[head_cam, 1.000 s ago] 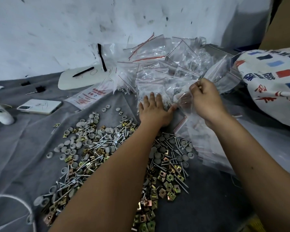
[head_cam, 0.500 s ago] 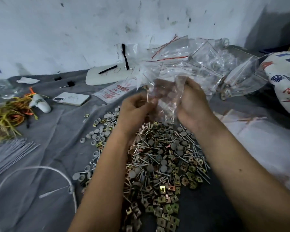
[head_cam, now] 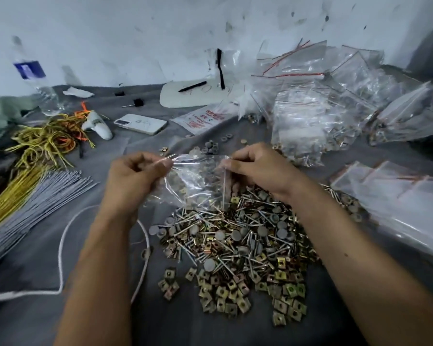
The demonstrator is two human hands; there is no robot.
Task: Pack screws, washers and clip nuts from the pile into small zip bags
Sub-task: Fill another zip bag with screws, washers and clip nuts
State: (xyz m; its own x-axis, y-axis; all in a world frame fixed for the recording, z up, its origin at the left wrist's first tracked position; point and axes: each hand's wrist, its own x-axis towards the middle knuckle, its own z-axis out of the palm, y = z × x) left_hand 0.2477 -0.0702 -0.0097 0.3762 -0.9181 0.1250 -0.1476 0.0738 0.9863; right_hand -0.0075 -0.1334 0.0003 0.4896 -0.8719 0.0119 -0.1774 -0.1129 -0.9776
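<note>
The left hand (head_cam: 135,176) and right hand (head_cam: 258,168) pinch the zip bag's (head_cam: 198,182) top corners, stretched between them above the hardware pile (head_cam: 235,245).

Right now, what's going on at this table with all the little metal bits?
A person is packing small hardware into bags. Both hands hold one clear zip bag up over the pile of screws, washers and clip nuts: the left hand pinches its top left corner and the right hand pinches the top right. Whether it holds anything yet is hard to tell. Filled bags are heaped at the back right, and a flat stack of bags lies on the right.
</note>
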